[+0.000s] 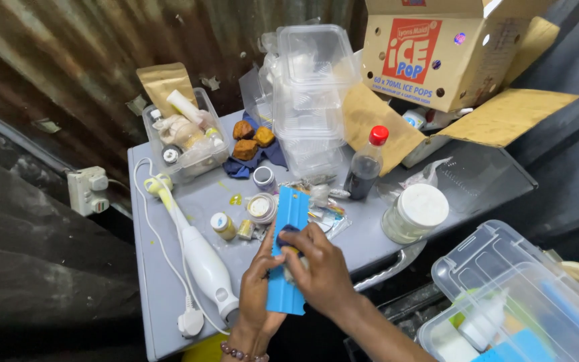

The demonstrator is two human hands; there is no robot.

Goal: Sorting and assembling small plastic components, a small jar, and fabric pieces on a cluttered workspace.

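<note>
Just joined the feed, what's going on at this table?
A person holds a blue plastic scraper upright over the grey table. The left hand supports it from behind; the right hand presses on its front. Beside them lie a white hand blender, small jars and a red-capped bottle.

A white plastic hand blender (pixel 199 258) is laid left of the blue plastic scraper (pixel 288 248); a lidded glass jar (pixel 415 213) is set right.

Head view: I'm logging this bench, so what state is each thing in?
Blue scraper: held by left hand and right hand.
Dark bottle: upright, red cap on.
White-lidded jar: closed.
Cardboard box: flaps open.
Hand blender: lying down, unplugged.
</note>
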